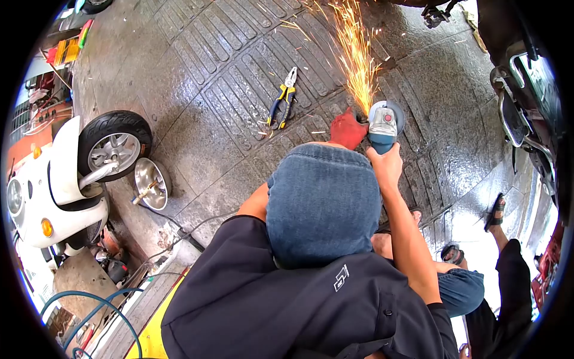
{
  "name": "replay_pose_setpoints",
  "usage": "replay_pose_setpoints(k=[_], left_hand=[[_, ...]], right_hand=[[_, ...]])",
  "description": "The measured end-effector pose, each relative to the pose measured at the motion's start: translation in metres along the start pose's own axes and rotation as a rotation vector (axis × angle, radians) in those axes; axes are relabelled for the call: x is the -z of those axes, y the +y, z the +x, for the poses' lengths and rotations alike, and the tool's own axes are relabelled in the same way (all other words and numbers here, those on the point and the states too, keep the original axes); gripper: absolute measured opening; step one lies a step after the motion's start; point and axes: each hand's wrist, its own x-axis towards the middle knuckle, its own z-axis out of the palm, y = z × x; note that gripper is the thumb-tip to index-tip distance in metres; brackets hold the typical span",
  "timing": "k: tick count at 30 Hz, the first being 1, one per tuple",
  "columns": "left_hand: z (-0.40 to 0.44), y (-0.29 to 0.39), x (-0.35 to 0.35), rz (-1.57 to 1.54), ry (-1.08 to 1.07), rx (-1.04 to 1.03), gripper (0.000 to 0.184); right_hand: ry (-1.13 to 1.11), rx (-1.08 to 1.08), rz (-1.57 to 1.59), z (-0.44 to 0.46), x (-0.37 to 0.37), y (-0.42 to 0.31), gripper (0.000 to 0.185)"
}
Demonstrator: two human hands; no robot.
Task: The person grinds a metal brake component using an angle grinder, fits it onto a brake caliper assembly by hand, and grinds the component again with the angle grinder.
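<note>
My right hand (387,164), bare, is wrapped round the blue rear body of an angle grinder (383,127). Its pale disc (399,115) shows beside the grey head and red button. Close to the disc's left side, my left hand (348,129) wears a red glove with its fingers closed. A small dark piece may be in the glove, but I cannot make out what it is. Orange sparks (357,54) spray forward from between glove and disc. Combination pliers (283,100) with yellow and dark blue handles lie on the floor ahead, left of the glove.
At left stands a white scooter (63,185) with a black-tyred wheel (116,146); a metal drum-shaped part (152,184) is beside it. Cables (179,230) run along the floor. Another person's sandalled foot (496,210) is at right, near a parked motorbike (514,116).
</note>
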Motion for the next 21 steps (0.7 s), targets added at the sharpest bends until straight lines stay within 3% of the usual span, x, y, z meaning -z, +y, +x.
replay_pose_setpoints(k=[21], left_hand=[[0.0015, -0.0039, -0.0013, -0.022, 0.006, -0.01, 0.064]], right_hand=[[-0.028, 0.037, 0.047, 0.004, -0.0005, 0.0046, 0.065]])
